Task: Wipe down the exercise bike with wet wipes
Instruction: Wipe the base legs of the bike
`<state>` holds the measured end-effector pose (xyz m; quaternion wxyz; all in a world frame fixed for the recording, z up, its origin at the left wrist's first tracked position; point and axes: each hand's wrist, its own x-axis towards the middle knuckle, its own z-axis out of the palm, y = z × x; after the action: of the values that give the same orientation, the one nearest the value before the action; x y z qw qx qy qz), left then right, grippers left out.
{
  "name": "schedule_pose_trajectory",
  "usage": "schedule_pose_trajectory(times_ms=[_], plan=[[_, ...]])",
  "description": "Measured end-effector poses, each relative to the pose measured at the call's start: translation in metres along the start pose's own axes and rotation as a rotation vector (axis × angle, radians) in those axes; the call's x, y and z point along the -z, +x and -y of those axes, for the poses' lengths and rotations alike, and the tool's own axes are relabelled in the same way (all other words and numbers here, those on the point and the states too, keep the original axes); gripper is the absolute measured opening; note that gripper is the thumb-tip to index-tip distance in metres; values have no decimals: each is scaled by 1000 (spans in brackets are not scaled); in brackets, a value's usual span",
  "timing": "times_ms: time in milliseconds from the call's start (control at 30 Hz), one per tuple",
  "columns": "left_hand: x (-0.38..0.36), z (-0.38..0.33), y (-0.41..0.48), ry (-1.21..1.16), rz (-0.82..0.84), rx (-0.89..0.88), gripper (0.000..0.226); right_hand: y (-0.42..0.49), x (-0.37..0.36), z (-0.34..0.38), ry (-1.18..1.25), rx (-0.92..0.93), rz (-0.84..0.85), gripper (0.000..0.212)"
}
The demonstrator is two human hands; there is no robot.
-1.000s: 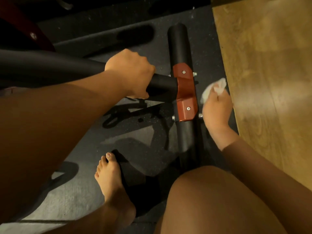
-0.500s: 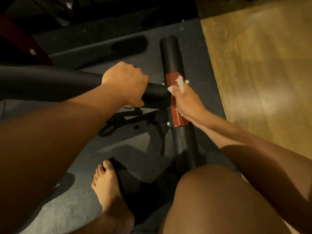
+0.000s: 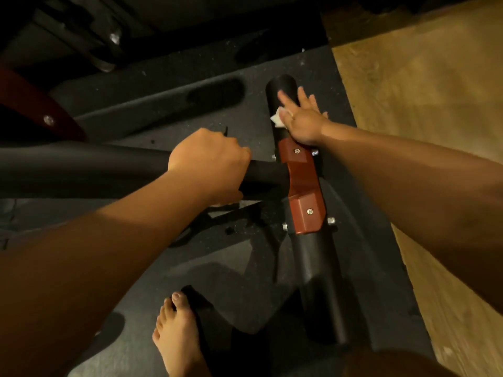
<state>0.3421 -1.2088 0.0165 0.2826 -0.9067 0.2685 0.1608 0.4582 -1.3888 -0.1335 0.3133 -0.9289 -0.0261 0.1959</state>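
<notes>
The exercise bike's black base bar [image 3: 318,273] lies on the floor, running from far to near, with a red bracket [image 3: 300,186] bolted across its middle. A black frame tube [image 3: 81,170] comes in from the left and joins that bracket. My left hand [image 3: 209,167] grips the frame tube just left of the joint. My right hand [image 3: 302,118] lies flat on the far part of the base bar, fingers spread, pressing a white wet wipe [image 3: 279,119] against it. Only a corner of the wipe shows from under the palm.
A dark rubber mat [image 3: 168,110] lies under the bike; wooden floor [image 3: 424,104] starts to its right. My bare left foot [image 3: 177,338] stands near the bar's near end. A red bike part [image 3: 40,110] and dark metal parts [image 3: 89,36] sit at the far left.
My right hand moved from beside the bar onto the red bracket, then further along to the bar's far section, its fingers now spread flat on the wipe. The left hand kept its grip.
</notes>
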Motion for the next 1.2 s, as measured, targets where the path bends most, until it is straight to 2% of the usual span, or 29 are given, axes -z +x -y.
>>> schedule_pose_trajectory(times_ms=[67, 100, 167, 200, 300, 400, 467, 633, 733, 800, 900, 967, 1033, 1133, 1200], plan=[[1, 0, 0, 5, 1, -4, 47, 19, 0, 18, 19, -93, -153, 63], [1, 0, -1, 6, 1, -3, 47, 23, -2, 24, -24, -90, -282, 64], [1, -1, -1, -6, 10, -5, 45, 20, -5, 29, -155, 17, -533, 47], [1, -1, 0, -21, 13, -9, 44, 15, -5, 29, -186, 81, -565, 37], [1, -1, 2, -50, 21, -11, 43, 2, -6, 21, -90, 137, -408, 24], [1, -1, 3, -42, 33, 1, 43, -6, -4, 18, -207, 256, -330, 18], [3, 0, 2, -35, 44, -2, 43, 5, 3, 25, -280, 282, -271, 21], [3, -1, 2, -29, 39, -31, 40, 54, 19, 64, -689, 120, -175, 38], [4, 0, 2, -32, 28, -24, 36, 31, -8, 80, -938, 196, -41, 35], [4, 0, 1, -29, 14, -12, 33, 7, -23, 83, -1016, 214, 35, 23], [-1, -2, 2, -27, 3, -1, 33, -9, -16, 77, -883, 149, 92, 17], [-2, -1, 1, -30, -7, 4, 34, -5, 2, 72, -703, 98, 74, 23], [0, 1, 1, -38, 2, -4, 35, 5, 19, 63, -491, 49, -41, 31], [1, 0, 1, -28, 13, -10, 35, 22, 33, 51, -166, -43, -220, 29], [1, -1, 2, -16, 18, -3, 35, 30, 30, 49, -42, -117, -281, 27]])
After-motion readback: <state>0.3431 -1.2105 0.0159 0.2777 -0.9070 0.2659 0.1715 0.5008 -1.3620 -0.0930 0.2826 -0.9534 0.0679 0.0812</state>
